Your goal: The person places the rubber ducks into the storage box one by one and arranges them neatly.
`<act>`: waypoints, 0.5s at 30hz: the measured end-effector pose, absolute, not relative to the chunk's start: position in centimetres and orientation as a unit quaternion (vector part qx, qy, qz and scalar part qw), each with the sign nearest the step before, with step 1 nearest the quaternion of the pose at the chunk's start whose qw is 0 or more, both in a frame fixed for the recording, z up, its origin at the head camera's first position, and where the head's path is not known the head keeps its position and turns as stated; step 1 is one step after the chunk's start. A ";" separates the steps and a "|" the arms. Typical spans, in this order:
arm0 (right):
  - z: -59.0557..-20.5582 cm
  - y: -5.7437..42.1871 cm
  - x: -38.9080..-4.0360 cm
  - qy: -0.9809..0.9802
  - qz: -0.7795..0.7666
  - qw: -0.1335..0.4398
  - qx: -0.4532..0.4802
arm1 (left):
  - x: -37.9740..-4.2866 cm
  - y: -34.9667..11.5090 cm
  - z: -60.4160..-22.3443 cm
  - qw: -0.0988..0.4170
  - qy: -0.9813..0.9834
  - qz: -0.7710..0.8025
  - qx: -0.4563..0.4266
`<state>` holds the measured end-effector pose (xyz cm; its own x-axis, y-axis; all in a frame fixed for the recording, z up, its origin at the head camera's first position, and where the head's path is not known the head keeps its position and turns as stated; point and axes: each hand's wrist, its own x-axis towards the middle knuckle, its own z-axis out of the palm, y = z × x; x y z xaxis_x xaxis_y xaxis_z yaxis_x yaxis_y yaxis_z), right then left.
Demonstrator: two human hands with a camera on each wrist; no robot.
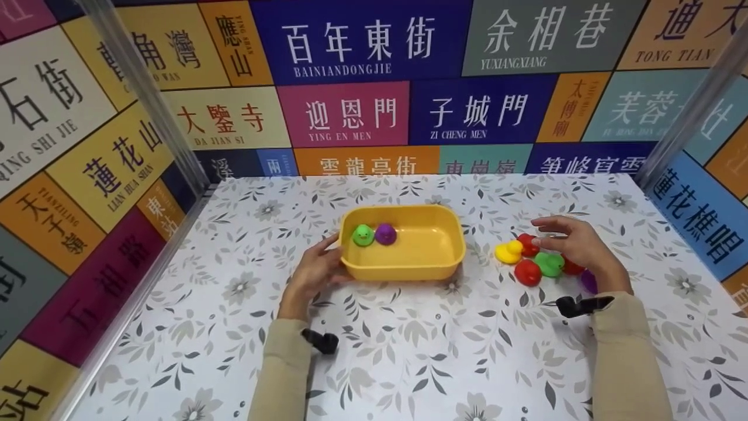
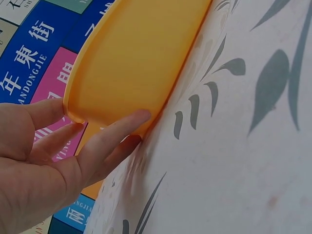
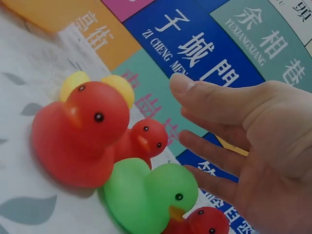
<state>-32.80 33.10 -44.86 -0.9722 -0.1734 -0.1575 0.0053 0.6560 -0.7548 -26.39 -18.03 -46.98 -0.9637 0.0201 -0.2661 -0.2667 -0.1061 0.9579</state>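
Note:
A yellow plastic basin [image 1: 409, 272] sits mid-table, with a green toy duck [image 1: 363, 235] and a purple one [image 1: 385, 234] inside at its left end. My left hand [image 1: 318, 270] rests against that end. In the left wrist view its fairly straight fingers [image 2: 114, 136] touch the basin's rim and side. Over a cluster of toy ducks, my right hand [image 1: 575, 245] hovers with nothing between thumb and fingers. Below it lie a yellow duck [image 1: 508, 252], a green duck [image 1: 548, 265], several red ducks [image 3: 80, 141] and a purple duck [image 1: 589, 283], partly hidden by the hand.
A white tablecloth [image 1: 380, 356] with grey leaves and flowers covers the table. Behind it and at both sides stand panels [image 1: 345, 114] of coloured street-name signs, with clear posts [image 1: 158, 111] at the corners. A small black device [image 1: 584, 306] is strapped at each wrist.

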 end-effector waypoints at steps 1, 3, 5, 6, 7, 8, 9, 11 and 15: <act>-45.0 33.2 -32.8 0.906 -0.405 0.115 -0.047 | -26.4 -18.0 -47.0 0.097 0.662 0.738 -0.090; -45.2 33.2 -32.9 0.910 -0.391 0.132 -0.044 | -26.3 -18.0 -47.1 0.097 0.663 0.737 -0.088; -45.4 33.3 -33.0 0.914 -0.377 0.144 -0.044 | -26.2 -18.1 -47.1 0.095 0.666 0.735 -0.087; -45.5 33.3 -33.1 0.916 -0.372 0.147 -0.045 | -26.2 -18.1 -47.1 0.094 0.667 0.734 -0.087; -45.6 33.3 -33.1 0.917 -0.367 0.150 -0.045 | -26.2 -18.1 -47.2 0.092 0.668 0.733 -0.086; -45.7 33.3 -33.2 0.918 -0.365 0.152 -0.045 | -26.2 -18.2 -47.2 0.092 0.670 0.732 -0.088; -45.7 33.3 -33.3 0.919 -0.362 0.151 -0.046 | -26.2 -18.2 -47.2 0.091 0.671 0.731 -0.088; -45.9 33.4 -33.3 0.919 -0.361 0.151 -0.045 | -26.2 -18.2 -47.1 0.094 0.669 0.732 -0.088; -46.1 33.5 -33.3 0.918 -0.363 0.155 -0.036 | -26.3 -18.2 -47.0 0.100 0.667 0.733 -0.089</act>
<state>-33.33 33.45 -46.10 -0.9496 -0.1791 -0.2572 0.0453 0.7336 -0.6781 -26.30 -18.16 -47.00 -0.9644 0.0276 -0.2631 -0.2645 -0.0892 0.9602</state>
